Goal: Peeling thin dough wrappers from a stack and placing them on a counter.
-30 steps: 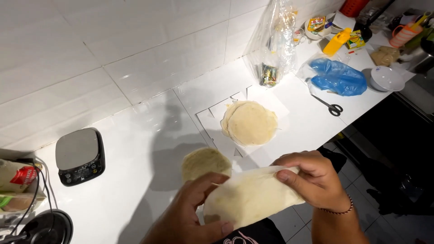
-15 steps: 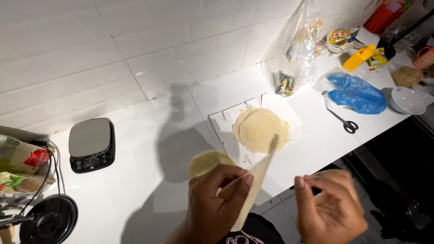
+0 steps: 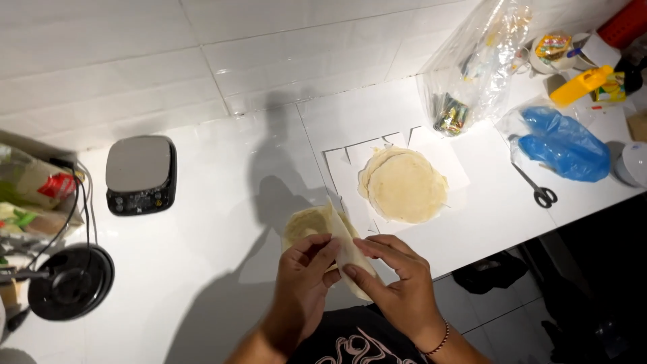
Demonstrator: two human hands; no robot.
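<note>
Dough wrapper [image 3: 347, 246], thin and pale, is pinched between both my hands in the head view, held edge-up just above the counter's front edge [image 3: 512, 236]. Its long axis runs from the upper tip, away from me, down and slightly rightward toward my body. My left hand [image 3: 303, 280] grips it from the left with thumb and fingertips closed on the sheet; my right hand [image 3: 397, 283] clasps the lower part from the right. Both hands touch it, neither nearer. Just beyond the wrapper lies a round dough disc [image 3: 303, 226] on the counter; a stack of flat wrappers [image 3: 404, 185] sits on white paper, farther right of that disc.
</note>
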